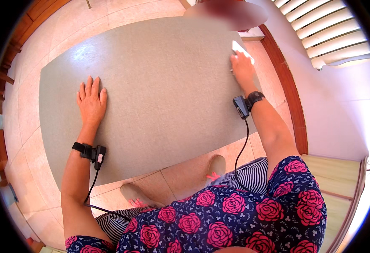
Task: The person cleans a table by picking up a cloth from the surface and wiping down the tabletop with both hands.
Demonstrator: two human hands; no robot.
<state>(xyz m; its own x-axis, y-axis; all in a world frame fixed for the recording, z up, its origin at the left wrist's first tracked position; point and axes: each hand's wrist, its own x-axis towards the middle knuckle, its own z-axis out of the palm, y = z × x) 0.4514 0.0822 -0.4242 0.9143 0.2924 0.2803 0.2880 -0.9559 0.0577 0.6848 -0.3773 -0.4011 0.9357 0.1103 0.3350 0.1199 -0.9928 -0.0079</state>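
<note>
A grey-beige tabletop [159, 95] with a fine woven look spans the view before me. My left hand [91, 102] lies palm down on its left part, fingers spread, holding nothing. At the table's far right edge, my right hand [243, 69] is on a white thing [238, 46], perhaps a cloth or tissue; its fingers are bent over it and partly hide it. Each wrist wears a black strap with a small cabled device, the left one [100, 157] and the right one [242, 107].
A white slatted radiator [330, 31] and a wall with a reddish-brown wooden baseboard [286, 82] stand at the right. Wooden furniture [33, 19] lines the upper left. A blurred patch covers something beyond the table's far right corner. Below the near edge show two shoes [216, 166].
</note>
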